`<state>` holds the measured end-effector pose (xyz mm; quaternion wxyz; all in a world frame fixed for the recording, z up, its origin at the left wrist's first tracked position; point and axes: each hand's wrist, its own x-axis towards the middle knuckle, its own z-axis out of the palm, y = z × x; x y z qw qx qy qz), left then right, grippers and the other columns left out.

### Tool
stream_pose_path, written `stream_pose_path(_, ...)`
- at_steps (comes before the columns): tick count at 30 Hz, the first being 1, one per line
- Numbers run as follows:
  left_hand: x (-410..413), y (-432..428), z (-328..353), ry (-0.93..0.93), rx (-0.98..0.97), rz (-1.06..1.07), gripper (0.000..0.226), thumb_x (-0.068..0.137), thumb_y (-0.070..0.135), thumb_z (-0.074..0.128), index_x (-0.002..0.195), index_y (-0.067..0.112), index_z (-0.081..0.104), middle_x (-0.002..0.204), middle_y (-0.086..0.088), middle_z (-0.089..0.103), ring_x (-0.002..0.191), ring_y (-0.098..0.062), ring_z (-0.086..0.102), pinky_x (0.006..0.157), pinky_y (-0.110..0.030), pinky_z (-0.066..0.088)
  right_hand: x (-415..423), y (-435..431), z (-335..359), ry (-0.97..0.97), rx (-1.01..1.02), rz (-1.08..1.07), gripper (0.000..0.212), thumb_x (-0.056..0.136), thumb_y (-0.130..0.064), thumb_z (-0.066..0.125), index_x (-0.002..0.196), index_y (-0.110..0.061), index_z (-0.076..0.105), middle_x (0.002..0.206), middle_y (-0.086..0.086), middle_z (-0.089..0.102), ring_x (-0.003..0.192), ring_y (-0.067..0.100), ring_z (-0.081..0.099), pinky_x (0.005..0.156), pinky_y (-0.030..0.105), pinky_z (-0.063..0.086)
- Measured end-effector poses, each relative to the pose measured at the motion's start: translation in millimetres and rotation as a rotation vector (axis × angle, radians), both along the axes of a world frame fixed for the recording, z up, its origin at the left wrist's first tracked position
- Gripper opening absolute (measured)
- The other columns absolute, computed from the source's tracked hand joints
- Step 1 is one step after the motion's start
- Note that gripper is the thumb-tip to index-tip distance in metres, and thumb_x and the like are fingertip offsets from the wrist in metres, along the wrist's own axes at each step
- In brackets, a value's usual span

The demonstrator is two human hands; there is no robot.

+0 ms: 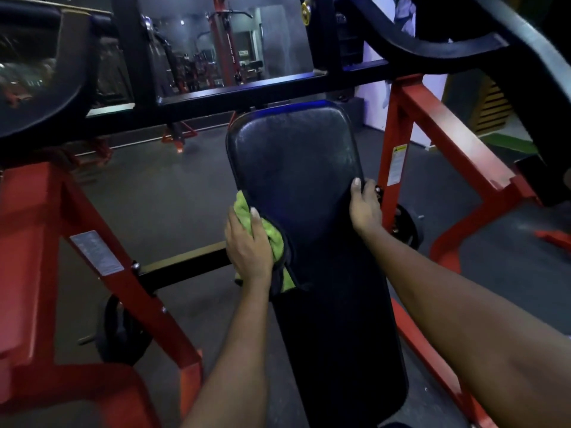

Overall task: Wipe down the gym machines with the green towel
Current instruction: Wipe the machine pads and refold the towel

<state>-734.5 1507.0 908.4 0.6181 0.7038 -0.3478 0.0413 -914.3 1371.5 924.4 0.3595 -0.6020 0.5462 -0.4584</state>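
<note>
Bench pad (pixel 296 162) — wiping under way
Left grip (pixel 247 242) clutches green towel (pixel 244 211) at edge; right grip (pixel 366 208) clasps other edge — red frame (pixel 432 140) seemingly pending.

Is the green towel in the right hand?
No, the left hand grips the towel; the right hand holds the pad's edge.

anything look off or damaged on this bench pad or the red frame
Nothing stands out. The black pad looks whole, no tears showing. The left hand holds the green towel against its left edge, the right hand grips its right edge. The red frame looks intact.
</note>
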Motion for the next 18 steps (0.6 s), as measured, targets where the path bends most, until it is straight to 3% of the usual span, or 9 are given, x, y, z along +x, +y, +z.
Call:
stream_pose_path(3,-19,32,-51,0.069,-0.032,-0.094,0.052,0.100,0.050,0.042,0.139,0.016,0.052,0.125,0.003,0.061,0.118,-0.028,0.058,0.092,-0.030,0.042,-5,5,-1,-0.059,-0.023,0.047,0.048,0.108,-0.051,0.030,0.146,-0.022,0.034,0.151,0.008,0.045,0.136,0.032,0.045,0.099,0.035,0.031)
stream_pose_path(6,-21,33,-48,0.080,-0.007,-0.084,0.052,0.103,0.046,0.044,0.142,0.013,0.047,0.129,-0.008,0.061,0.119,-0.033,0.057,0.091,-0.033,0.041,-11,13,-22,-0.067,-0.008,0.008,0.050,0.107,-0.052,0.031,0.148,-0.023,0.034,0.155,0.004,0.042,0.138,0.029,0.043,0.115,0.049,0.029)
stream_pose_path(8,-13,19,-22,0.066,0.034,-0.030,0.055,0.105,0.045,0.042,0.148,0.010,0.039,0.137,-0.016,0.057,0.124,-0.035,0.052,0.095,-0.036,0.039,-17,22,-49,-0.067,0.066,-0.085,0.053,0.105,-0.057,0.031,0.146,-0.023,0.039,0.150,0.006,0.048,0.137,0.031,0.045,0.115,0.055,0.030)
stream_pose_path(11,-5,3,-2,0.013,-0.018,-0.015,0.056,0.103,0.052,0.039,0.144,0.015,0.043,0.133,-0.011,0.059,0.119,-0.031,0.054,0.090,-0.032,0.037,-25,34,-81,-0.068,0.144,-0.062,0.055,0.103,-0.064,0.025,0.136,-0.026,0.048,0.142,0.007,0.055,0.135,0.033,0.047,0.113,0.056,0.034)
stream_pose_path(14,-15,6,-28,0.008,-0.081,0.014,0.050,0.103,0.048,0.041,0.133,0.010,0.052,0.120,-0.010,0.062,0.110,-0.027,0.057,0.086,-0.023,0.035,-25,31,-89,-0.075,0.137,-0.057,0.052,0.104,-0.062,0.023,0.132,-0.026,0.048,0.138,0.006,0.056,0.131,0.032,0.049,0.112,0.054,0.037)
stream_pose_path(18,-30,27,-76,0.060,-0.011,0.000,0.049,0.103,0.045,0.043,0.133,0.007,0.053,0.117,-0.013,0.061,0.107,-0.027,0.057,0.086,-0.026,0.039,-23,28,-93,-0.044,0.097,-0.076,0.059,0.099,-0.066,0.020,0.138,-0.028,0.044,0.143,0.004,0.055,0.132,0.032,0.049,0.112,0.055,0.035)
